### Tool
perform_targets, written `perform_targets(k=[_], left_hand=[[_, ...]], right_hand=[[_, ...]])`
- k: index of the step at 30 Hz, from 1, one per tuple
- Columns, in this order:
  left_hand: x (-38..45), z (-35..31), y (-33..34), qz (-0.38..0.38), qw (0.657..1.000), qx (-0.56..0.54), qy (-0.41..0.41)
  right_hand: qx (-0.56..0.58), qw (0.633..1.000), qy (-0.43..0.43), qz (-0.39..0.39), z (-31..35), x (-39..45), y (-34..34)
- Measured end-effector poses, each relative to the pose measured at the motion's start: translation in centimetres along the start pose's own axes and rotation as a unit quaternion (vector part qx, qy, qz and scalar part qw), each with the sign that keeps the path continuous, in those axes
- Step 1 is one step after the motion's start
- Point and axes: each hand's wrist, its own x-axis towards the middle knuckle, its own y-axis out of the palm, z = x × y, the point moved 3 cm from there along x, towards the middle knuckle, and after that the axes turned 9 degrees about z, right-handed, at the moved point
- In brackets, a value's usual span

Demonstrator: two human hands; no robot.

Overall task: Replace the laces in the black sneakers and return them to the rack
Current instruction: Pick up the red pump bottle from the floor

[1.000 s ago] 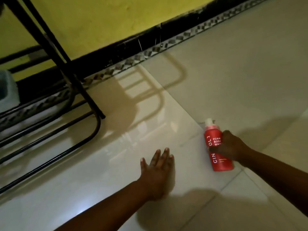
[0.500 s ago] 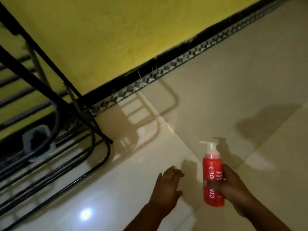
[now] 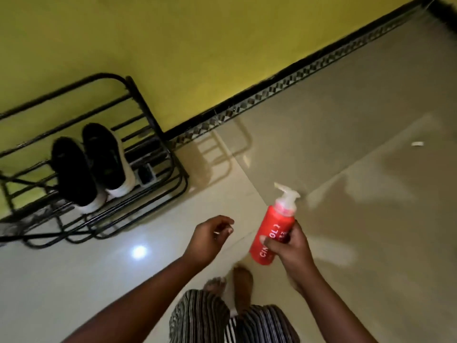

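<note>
- Standing against the yellow wall, the black shoe rack is taken as the landmark; the pale tiled floor spreads out to its right.
- The black sneakers are seen side by side on a shelf of the rack, white soles outward; whether they are laced cannot be told.
- A red pump bottle is held well to the right of the rack, tilted with its white pump toward the wall.
- The right hand is wrapped round the bottle's lower half, thumb across the label.
- The left hand is held between rack and bottle, fingers loosely curled, nothing visibly gripped.
- The bottle is judged best set down upright, away from the rack, so both hands are freed.
- A small pale scrap lies far right of the rack.
</note>
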Motion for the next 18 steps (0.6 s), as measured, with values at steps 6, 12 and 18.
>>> perform_targets(k=[6,12,18], left_hand=[[-10.3,-10.6,-3.8,-0.117,0.992,-0.042,-0.006],[-14.6,-15.1,-4.9,-0.203,0.972,-0.115,0.01],[-14.7,-17.1,-6.3,-0.25,0.954,-0.16,0.044]], right_hand=[[-0.044,0.996,-0.041,0.059,8.9,-9.6,0.2],[-0.058,0.989,-0.077,0.111,13.5,-13.7,0.2],[-0.057,0.982,-0.125,0.134,16.8,-13.4,1.8]])
